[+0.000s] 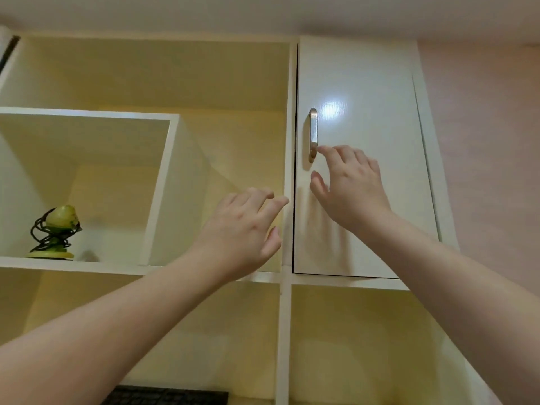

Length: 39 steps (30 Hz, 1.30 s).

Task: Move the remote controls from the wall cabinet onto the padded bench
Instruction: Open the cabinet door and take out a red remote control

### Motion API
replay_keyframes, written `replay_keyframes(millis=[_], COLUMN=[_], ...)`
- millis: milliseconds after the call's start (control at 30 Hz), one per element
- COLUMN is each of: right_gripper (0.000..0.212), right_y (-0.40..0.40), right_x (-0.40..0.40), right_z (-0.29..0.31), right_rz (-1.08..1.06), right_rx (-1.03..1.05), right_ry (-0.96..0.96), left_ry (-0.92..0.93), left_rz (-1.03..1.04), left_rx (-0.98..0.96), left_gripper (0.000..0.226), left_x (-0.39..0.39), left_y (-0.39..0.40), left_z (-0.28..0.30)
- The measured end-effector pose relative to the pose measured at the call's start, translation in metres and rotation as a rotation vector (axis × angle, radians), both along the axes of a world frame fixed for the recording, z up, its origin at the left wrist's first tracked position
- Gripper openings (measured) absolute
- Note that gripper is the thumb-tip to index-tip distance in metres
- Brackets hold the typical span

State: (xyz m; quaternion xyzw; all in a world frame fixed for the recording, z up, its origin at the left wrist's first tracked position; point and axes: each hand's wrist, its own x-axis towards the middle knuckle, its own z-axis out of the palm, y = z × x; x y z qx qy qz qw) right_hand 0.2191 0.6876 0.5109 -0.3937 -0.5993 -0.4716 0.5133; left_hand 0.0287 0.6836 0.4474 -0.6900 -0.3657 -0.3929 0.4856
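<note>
I look up at a white wall cabinet whose door (359, 118) at the upper right is closed, with a vertical metal handle (312, 135) near its left edge. My right hand (350, 188) is raised in front of the door, fingers spread, its fingertips just beside the lower end of the handle. My left hand (245, 229) hovers lower and to the left, in front of the upright panel beside the door, fingers apart and holding nothing. No remote controls and no padded bench are in view.
Open yellowish shelf compartments (146, 83) fill the left and lower parts. A small green object wrapped in black cord (57, 232) stands on the left shelf. A dark keyboard-like thing (166, 396) lies at the bottom edge. A pink wall (491, 141) is at the right.
</note>
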Motion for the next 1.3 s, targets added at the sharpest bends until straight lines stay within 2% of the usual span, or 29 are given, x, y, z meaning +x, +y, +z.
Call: replay_keyframes(millis=[100,267,400,467,533,700,800,833,900,933,1000,1067,1133,1233,1300], right_gripper=[0.047,0.042,0.025,0.017,0.013,0.024,0.025,0.025,0.025,0.026,0.039,0.071,0.094,0.1,0.101], right_y=[0.007,0.005,0.001,-0.003,-0.01,-0.022,-0.028,-0.029,-0.03,-0.029,-0.025,-0.022,-0.017,-0.014,-0.02], right_x=[-0.003,-0.015,-0.022,-0.021,-0.018,-0.007,-0.003,-0.002,-0.005,-0.009,-0.019,-0.03,-0.038,-0.045,-0.045], right_z=[0.016,0.038,0.051,0.052,0.051,0.056,0.054,0.052,0.045,0.04,0.031,0.018,0.009,0.005,0.007], right_rz=[0.136,0.702,0.774,0.789,0.798,0.885,0.937,0.945,0.959,0.921,0.613,0.322,0.18,0.032,0.008], right_rx=[-0.094,-0.385,-0.505,-0.529,-0.546,-0.581,-0.586,-0.58,-0.538,-0.49,-0.354,-0.313,-0.397,-0.44,-0.444], right_ry=[0.077,0.361,0.426,0.431,0.447,0.528,0.508,0.501,0.489,0.472,0.426,0.407,0.408,0.418,0.415], left_ry=[0.006,-0.036,-0.105,-0.19,-0.338,-0.517,-0.695,-0.754,-0.835,-0.852,-0.857,-0.844,-0.848,-0.856,-0.833], left_rz=[0.041,0.079,0.079,-0.024,-0.228,-0.493,-0.797,-0.883,-0.915,-0.903,-0.894,-0.879,-0.861,-0.871,-0.862], left_rx=[0.01,-0.057,-0.185,-0.3,-0.446,-0.654,-0.856,-0.896,-0.876,-0.854,-0.833,-0.81,-0.776,-0.745,-0.723], left_gripper=[0.049,0.057,0.054,0.052,0.053,0.053,0.056,0.055,0.047,0.042,0.034,0.027,0.022,0.022,0.028], left_x=[0.0,0.003,0.008,0.012,0.017,0.045,0.068,0.075,0.082,0.082,0.082,0.081,0.084,0.087,0.088], left_y=[0.0,0.001,0.002,-0.001,-0.005,-0.006,-0.003,0.0,0.008,0.01,0.008,0.003,0.0,-0.005,-0.011], left_z=[0.004,0.0,-0.011,-0.016,-0.016,-0.015,-0.017,-0.018,-0.02,-0.021,-0.024,-0.024,-0.023,-0.025,-0.027])
